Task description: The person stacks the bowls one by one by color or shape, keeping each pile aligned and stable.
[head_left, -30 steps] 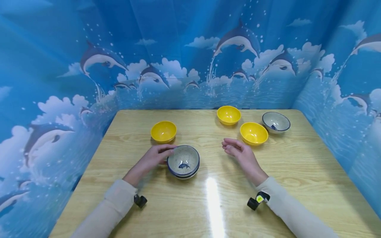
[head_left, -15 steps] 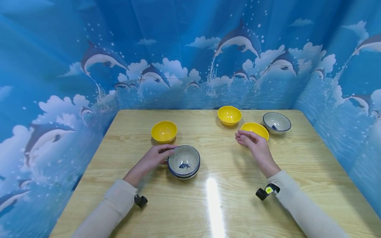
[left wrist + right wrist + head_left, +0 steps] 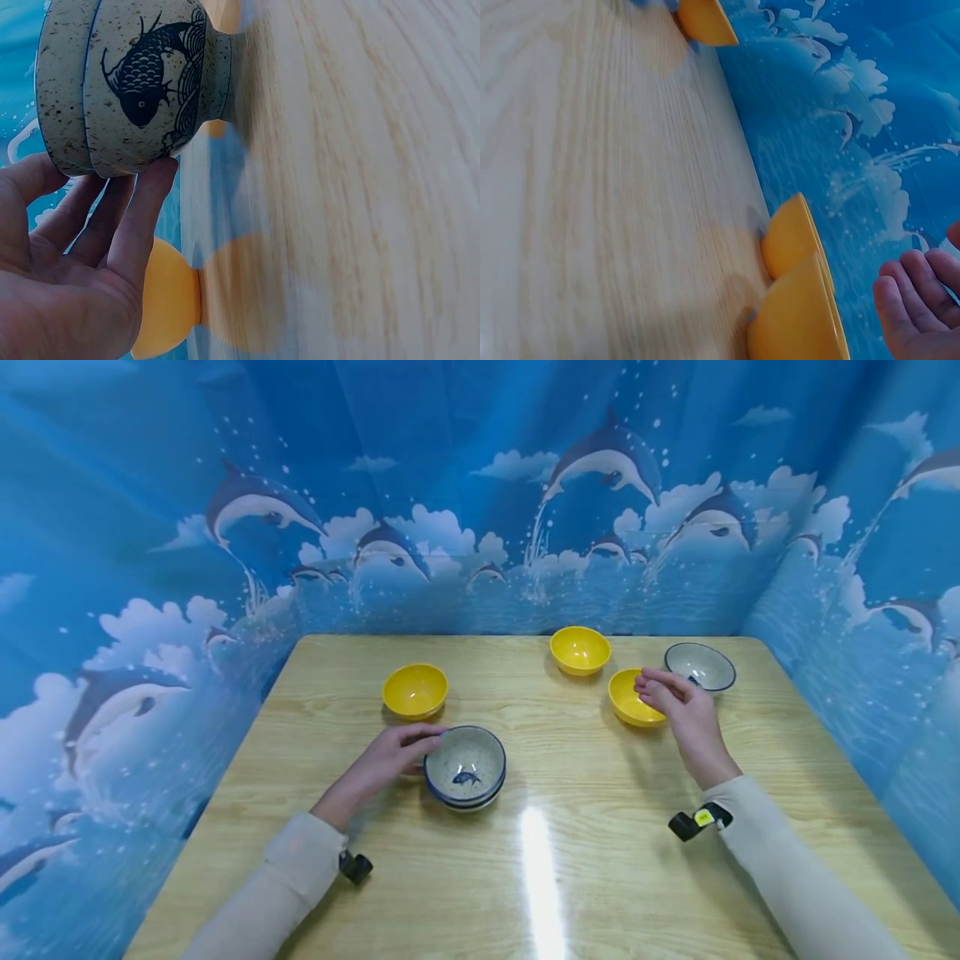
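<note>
**Stacked bowls (image 3: 468, 760) resting in a steadying grip**

A dolphin curtain (image 3: 480, 460) is enclosing the surface (image 3: 450, 885). Toward nine o'clock, the stack is standing upright; the left hand (image 3: 384, 766) is gripping its side, seemingly to steady it. The right hand (image 3: 692, 724) is hovering, relaxed, holding nothing. Just past its twelve, a speckled bowl (image 3: 708, 662) is sitting; at ten, the near yellow bowl (image 3: 624, 702) is standing between that and the stack. The left yellow bowl (image 3: 415, 693) is occupying the stack's eleven.
</note>
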The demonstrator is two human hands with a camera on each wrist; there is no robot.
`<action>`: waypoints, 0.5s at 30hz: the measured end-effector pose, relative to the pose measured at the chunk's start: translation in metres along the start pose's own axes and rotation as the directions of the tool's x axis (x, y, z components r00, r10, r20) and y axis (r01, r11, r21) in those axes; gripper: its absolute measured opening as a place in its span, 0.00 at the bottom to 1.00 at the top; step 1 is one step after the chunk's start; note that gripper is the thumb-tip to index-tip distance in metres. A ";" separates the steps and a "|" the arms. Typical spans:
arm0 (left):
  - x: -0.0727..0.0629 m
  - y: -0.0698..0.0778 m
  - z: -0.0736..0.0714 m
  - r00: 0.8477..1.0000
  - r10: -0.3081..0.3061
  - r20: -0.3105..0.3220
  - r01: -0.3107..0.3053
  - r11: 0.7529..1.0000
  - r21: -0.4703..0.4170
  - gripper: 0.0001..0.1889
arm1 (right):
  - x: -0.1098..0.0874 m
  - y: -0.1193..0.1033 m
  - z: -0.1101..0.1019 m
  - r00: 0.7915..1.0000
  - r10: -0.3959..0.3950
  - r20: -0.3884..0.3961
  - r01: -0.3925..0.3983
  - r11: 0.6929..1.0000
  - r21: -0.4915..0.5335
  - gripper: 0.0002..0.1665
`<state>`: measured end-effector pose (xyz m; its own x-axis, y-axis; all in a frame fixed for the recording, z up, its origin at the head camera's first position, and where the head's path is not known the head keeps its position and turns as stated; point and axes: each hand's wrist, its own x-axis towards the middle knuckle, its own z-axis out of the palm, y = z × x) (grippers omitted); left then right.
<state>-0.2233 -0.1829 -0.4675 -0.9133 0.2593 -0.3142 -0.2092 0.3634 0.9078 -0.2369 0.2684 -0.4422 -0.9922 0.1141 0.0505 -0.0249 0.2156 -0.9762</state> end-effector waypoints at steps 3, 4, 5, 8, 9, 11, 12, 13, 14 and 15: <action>0.000 0.001 0.000 1.000 -0.001 0.001 0.001 1.000 -0.005 0.22 | 0.005 0.000 -0.009 0.999 -0.016 -0.029 0.016 1.000 0.021 0.33; 0.000 0.001 0.000 1.000 -0.004 0.000 0.004 1.000 -0.003 0.22 | 0.006 0.001 -0.012 0.999 -0.016 -0.040 0.017 0.999 0.032 0.33; 0.000 0.001 0.000 1.000 -0.004 0.000 0.004 1.000 0.000 0.22 | 0.008 0.001 -0.014 0.999 -0.011 -0.049 0.013 0.999 0.036 0.33; -0.001 0.002 0.000 1.000 -0.012 -0.006 0.012 1.000 0.010 0.22 | 0.013 0.004 -0.021 0.997 0.016 -0.070 -0.013 0.999 0.035 0.34; -0.001 0.002 0.000 1.000 -0.013 -0.006 0.013 1.000 0.015 0.22 | 0.015 0.005 -0.024 0.997 0.025 -0.077 -0.023 0.999 0.027 0.35; -0.001 0.002 0.000 1.000 -0.014 -0.005 0.014 1.000 0.018 0.23 | 0.018 0.006 -0.030 0.994 0.047 -0.094 -0.045 0.999 0.030 0.35; -0.001 0.002 0.000 1.000 -0.014 -0.006 0.015 1.000 0.019 0.22 | 0.020 0.007 -0.033 0.993 0.055 -0.105 -0.052 0.998 0.031 0.36; -0.001 0.002 0.000 1.000 -0.015 -0.006 0.015 1.000 0.022 0.22 | 0.021 0.008 -0.036 0.991 0.059 -0.118 -0.055 0.998 0.032 0.35; -0.001 0.002 0.000 1.000 -0.014 -0.005 0.014 1.000 0.025 0.22 | 0.023 0.009 -0.039 0.990 0.060 -0.126 -0.055 0.998 0.042 0.34; -0.001 0.002 0.000 1.000 -0.017 -0.007 0.017 1.000 0.025 0.22 | 0.025 0.010 -0.043 0.989 0.060 -0.134 -0.053 0.997 0.059 0.34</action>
<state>-0.2228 -0.1820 -0.4651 -0.9120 0.2468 -0.3276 -0.2159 0.3904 0.8950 -0.2566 0.3148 -0.4419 -0.9666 0.2554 0.0195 0.0201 0.1516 -0.9882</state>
